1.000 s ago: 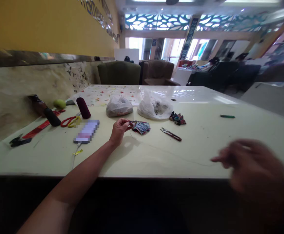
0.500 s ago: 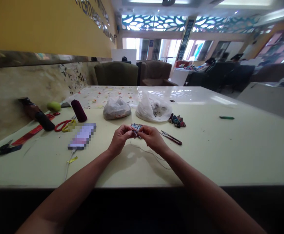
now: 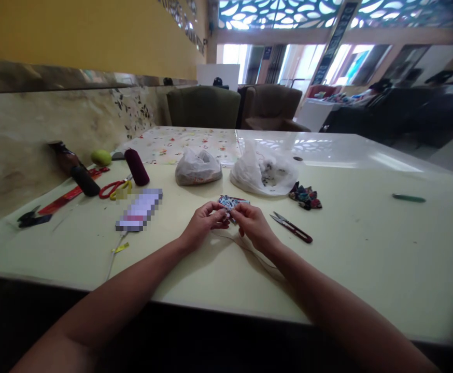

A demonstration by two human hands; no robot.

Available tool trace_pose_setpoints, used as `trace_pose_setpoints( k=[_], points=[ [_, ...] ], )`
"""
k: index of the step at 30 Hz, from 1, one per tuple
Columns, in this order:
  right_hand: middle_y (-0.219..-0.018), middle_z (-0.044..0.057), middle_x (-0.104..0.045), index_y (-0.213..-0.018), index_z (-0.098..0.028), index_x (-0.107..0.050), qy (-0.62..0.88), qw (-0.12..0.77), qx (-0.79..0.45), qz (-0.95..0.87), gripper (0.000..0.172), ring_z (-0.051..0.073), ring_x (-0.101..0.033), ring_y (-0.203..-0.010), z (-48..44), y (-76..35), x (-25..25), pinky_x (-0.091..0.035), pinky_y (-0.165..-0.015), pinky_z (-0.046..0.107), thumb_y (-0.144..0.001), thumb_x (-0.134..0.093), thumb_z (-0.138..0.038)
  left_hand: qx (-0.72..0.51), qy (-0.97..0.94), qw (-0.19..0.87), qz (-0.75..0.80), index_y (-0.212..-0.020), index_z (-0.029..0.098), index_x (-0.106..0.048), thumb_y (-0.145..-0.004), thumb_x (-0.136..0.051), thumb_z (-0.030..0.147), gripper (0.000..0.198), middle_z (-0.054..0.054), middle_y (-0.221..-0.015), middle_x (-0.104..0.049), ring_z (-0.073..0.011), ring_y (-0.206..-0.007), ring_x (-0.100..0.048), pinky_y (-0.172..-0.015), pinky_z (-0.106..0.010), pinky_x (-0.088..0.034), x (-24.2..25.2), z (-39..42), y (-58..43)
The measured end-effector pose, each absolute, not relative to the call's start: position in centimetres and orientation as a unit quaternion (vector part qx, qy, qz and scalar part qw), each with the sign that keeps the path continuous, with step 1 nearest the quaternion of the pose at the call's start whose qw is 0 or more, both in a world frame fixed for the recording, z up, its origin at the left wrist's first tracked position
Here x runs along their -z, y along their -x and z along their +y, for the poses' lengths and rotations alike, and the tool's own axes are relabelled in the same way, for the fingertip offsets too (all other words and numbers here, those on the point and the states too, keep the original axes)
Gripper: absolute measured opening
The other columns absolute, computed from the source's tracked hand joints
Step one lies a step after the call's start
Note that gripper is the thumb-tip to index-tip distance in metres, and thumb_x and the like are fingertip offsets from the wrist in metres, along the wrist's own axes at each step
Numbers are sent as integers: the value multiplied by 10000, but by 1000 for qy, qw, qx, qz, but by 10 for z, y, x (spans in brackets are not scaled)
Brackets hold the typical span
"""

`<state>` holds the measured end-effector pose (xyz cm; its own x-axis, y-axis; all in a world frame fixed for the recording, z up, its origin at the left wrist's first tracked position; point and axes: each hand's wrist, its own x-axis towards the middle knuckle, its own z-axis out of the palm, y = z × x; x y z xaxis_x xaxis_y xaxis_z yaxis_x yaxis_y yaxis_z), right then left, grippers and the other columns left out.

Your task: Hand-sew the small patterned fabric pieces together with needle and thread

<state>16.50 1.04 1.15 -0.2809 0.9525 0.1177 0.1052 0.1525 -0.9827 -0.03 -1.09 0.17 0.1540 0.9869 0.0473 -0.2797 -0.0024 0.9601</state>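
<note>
Currently, left hand [image 3: 204, 223] pinches the patterned fabric piece [image 3: 231, 201] over the counter [image 3: 351, 259]; right hand [image 3: 254, 226] grips its near edge. Thread [image 3: 254, 252] trails toward right forearm. Thread snips [image 3: 292, 228] lie right of both hands; dark fabric bundle [image 3: 306, 197] farther back, beside a plastic bag [image 3: 250, 173].

The left hand [image 3: 205, 223] and the right hand [image 3: 255, 228] are close together mid-frame, fingers [image 3: 213, 206] bent and pinching. The left arm [image 3: 133, 282] comes from lower left, the right arm [image 3: 327, 290] from lower right.
</note>
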Motion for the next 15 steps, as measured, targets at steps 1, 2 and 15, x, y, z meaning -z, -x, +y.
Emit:
trace_pose_setpoints(
  k=[1,2,15],
  points=[
    [-606,-30,-511,-698,-181,-538,420,433,-524,-601,334,79,-389,-477,10,-167,-11,-322,-417,218,-789,-653,-480,-527,-483,598,362,-1018,169,-644,-753,-789,327,342,-19,-906,-668,-136,-777,-666,-781,-314,-573,-2,-10,0],
    [-593,-36,-504,-703,-180,-540,418,436,-551,-577,341,74,-381,-466,9,-169,-12,-332,-408,216,-776,-668,-488,-525,-498,596,347,-1079,188,-636,-724,-815,285,408,-21,-957,-673,-142,-816,-672,-802,-314,-568,-3,-10,0],
    [-515,-90,-365,-792,-197,-526,394,427,-588,-563,298,69,-320,-422,6,-180,-25,-352,-401,214,-835,-595,-484,-548,-410,629,367,-927,139,-673,-719,-831,315,314,-30,-853,-715,-112,-699,-668,-761,-276,-567,-6,-9,2]
  ],
)
